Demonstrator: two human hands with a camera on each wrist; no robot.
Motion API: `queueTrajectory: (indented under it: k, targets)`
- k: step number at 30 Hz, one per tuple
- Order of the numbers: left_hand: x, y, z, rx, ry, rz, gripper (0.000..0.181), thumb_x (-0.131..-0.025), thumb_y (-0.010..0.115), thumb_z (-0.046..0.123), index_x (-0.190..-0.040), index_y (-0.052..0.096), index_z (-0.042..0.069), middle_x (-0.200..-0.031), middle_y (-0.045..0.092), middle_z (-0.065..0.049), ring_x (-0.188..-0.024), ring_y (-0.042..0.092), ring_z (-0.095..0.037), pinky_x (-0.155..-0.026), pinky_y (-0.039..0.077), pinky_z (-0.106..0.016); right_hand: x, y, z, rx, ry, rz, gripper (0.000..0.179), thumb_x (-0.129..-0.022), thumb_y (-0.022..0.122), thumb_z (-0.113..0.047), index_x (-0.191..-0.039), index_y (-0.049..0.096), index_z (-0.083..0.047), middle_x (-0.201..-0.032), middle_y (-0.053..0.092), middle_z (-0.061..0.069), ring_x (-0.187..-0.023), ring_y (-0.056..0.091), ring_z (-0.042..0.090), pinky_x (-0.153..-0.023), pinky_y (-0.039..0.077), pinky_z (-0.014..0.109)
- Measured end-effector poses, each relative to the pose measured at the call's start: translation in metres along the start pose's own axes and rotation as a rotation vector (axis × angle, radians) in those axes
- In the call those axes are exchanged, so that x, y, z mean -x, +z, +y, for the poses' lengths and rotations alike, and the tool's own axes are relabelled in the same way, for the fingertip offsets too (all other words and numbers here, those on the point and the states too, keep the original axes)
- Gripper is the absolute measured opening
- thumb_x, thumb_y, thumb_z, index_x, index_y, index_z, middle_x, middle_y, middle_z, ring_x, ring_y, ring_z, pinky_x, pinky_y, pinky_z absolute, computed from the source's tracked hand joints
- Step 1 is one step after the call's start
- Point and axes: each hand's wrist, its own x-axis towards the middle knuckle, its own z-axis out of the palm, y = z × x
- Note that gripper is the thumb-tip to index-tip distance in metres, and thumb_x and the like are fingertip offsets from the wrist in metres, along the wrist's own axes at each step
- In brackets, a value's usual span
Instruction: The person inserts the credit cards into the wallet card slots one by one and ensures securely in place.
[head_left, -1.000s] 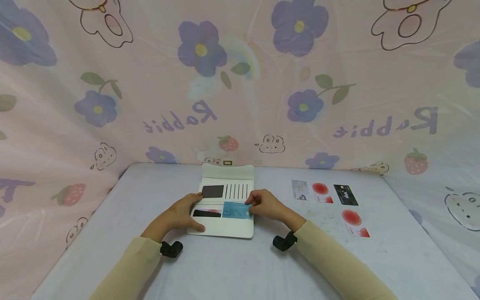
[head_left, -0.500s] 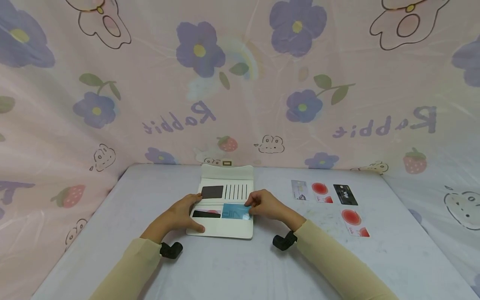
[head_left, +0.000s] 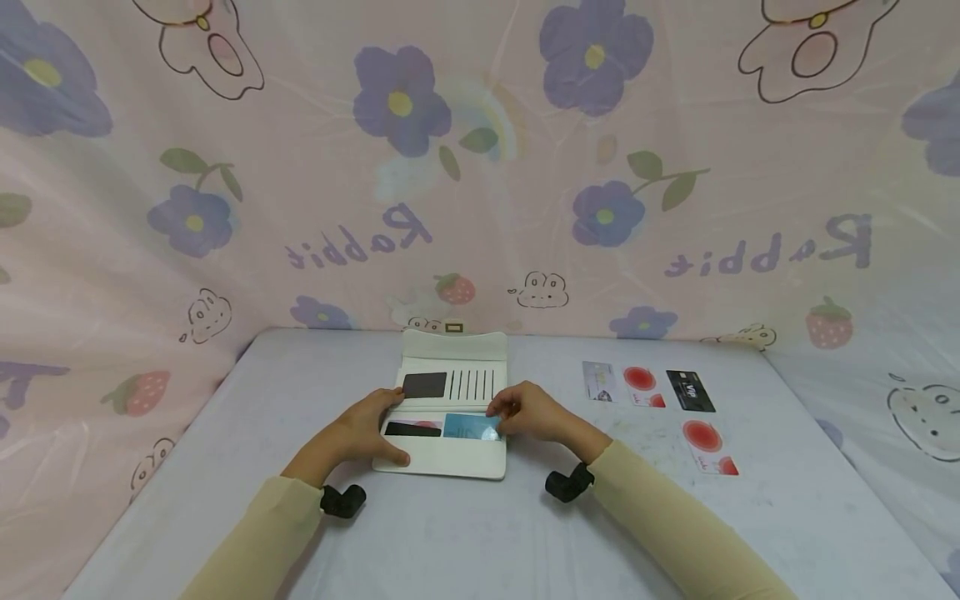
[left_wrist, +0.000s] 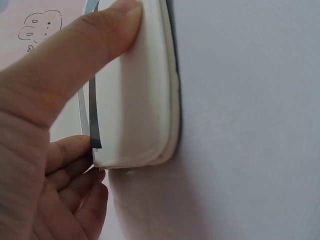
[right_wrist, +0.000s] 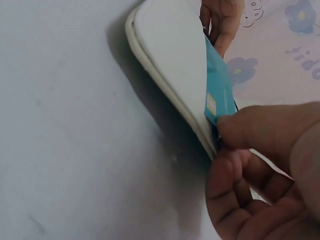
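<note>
A white wallet (head_left: 442, 457) lies unfolded on the table, its dark window and row of slots at the back. My left hand (head_left: 372, 429) holds its left side, the thumb on the front panel and the fingers at the left edge, as the left wrist view (left_wrist: 75, 70) shows of the wallet. A blue card (head_left: 468, 427) sits partly inside the front right pocket. My right hand (head_left: 528, 410) pinches this card at its right end; in the right wrist view the thumb lies on the blue card (right_wrist: 218, 85). Left of it, a pocket holds another card (head_left: 427, 423), mostly covered.
Right of the wallet lie a silver card (head_left: 599, 381), a red-and-white card (head_left: 642, 383) and a black VIP card (head_left: 691, 390) in a row. A second red-and-white card (head_left: 707, 446) lies nearer. A patterned cloth (head_left: 480, 208) hangs behind the table (head_left: 480, 542).
The blue card has slid down toward me, deeper into the front right pocket, with my right hand following slightly. My left hand stays in place on the wallet.
</note>
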Motion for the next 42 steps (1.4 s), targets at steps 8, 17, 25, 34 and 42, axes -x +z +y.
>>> queueTrajectory:
  k: [8,17,25,34,42]
  targets:
    - [0.0001,0.0003,-0.0002,-0.001,0.004,0.005,0.113,-0.052,0.095,0.037,-0.145,0.039,0.002,-0.154,0.036,-0.013,-0.141,0.034,-0.035,-0.114,0.031,-0.053,0.0019,0.0,-0.0012,0.0,-0.006,0.002,0.019,-0.076,0.071,0.003,-0.095,0.073,-0.003,-0.073,0.061,-0.001,-0.067,0.052,0.011,-0.058,0.046,0.023]
    - [0.0006,-0.0002,0.0007,-0.002,0.004,0.002,0.114,-0.052,0.095,0.038,-0.145,0.04,0.003,-0.153,0.036,-0.012,-0.141,0.034,-0.035,-0.114,0.031,-0.054,0.0015,-0.0008,-0.0034,0.029,-0.005,-0.008,0.018,-0.078,0.071,0.003,-0.095,0.074,-0.003,-0.072,0.062,-0.001,-0.068,0.052,0.011,-0.058,0.045,0.022]
    - [0.0007,0.0007,-0.0002,0.007,0.012,0.005,0.114,-0.052,0.095,0.037,-0.145,0.039,0.002,-0.154,0.035,-0.012,-0.142,0.033,-0.034,-0.115,0.03,-0.052,0.0008,-0.0005,0.0006,0.058,-0.04,-0.004,0.019,-0.077,0.073,0.001,-0.095,0.074,-0.005,-0.073,0.063,0.001,-0.068,0.053,0.01,-0.057,0.045,0.021]
    - [-0.0003,0.0027,-0.0016,0.021,0.011,0.015,0.116,-0.05,0.095,0.039,-0.145,0.039,0.003,-0.154,0.036,-0.011,-0.142,0.034,-0.033,-0.114,0.031,-0.052,0.0008,0.0012,0.0014,0.059,-0.005,0.001,0.018,-0.076,0.074,0.0,-0.092,0.076,-0.007,-0.072,0.063,-0.003,-0.066,0.053,0.009,-0.056,0.045,0.021]
    - [0.0,0.0028,-0.0015,0.018,0.005,0.018,0.115,-0.051,0.095,0.038,-0.145,0.04,0.002,-0.154,0.036,-0.012,-0.141,0.034,-0.033,-0.114,0.031,-0.052,0.0011,0.0024,0.0013,0.078,-0.024,-0.004,0.018,-0.075,0.074,0.001,-0.091,0.076,-0.008,-0.072,0.062,-0.003,-0.067,0.054,0.009,-0.055,0.046,0.02]
